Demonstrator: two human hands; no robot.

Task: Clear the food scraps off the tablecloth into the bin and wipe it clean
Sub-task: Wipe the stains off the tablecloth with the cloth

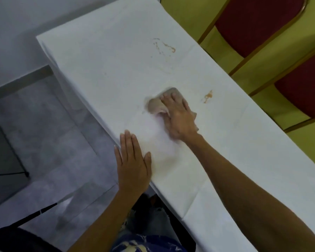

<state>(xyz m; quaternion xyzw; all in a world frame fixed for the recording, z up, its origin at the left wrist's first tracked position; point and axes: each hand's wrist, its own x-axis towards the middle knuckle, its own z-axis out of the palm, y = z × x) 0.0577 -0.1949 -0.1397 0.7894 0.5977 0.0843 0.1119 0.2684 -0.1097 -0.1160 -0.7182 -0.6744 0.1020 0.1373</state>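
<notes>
A white tablecloth (102, 57) covers a long table. My right hand (180, 117) presses a greyish-pink cloth (155, 106) flat onto it near the middle. Flat on the tablecloth at the near edge lies my left hand (134, 164), fingers together, holding nothing. An orange-brown stain (208, 96) sits just right of the cloth. Farther away are thin brown smears (165, 47) and a faint curved mark (165, 70). No bin is in view.
Two dark red chairs with gold frames (258, 24) (302, 88) stand along the table's far right side against a yellow floor. Grey tiled floor (44, 124) lies to the left, with a black thin-legged stand (16, 151). A dark object (16, 240) sits bottom left.
</notes>
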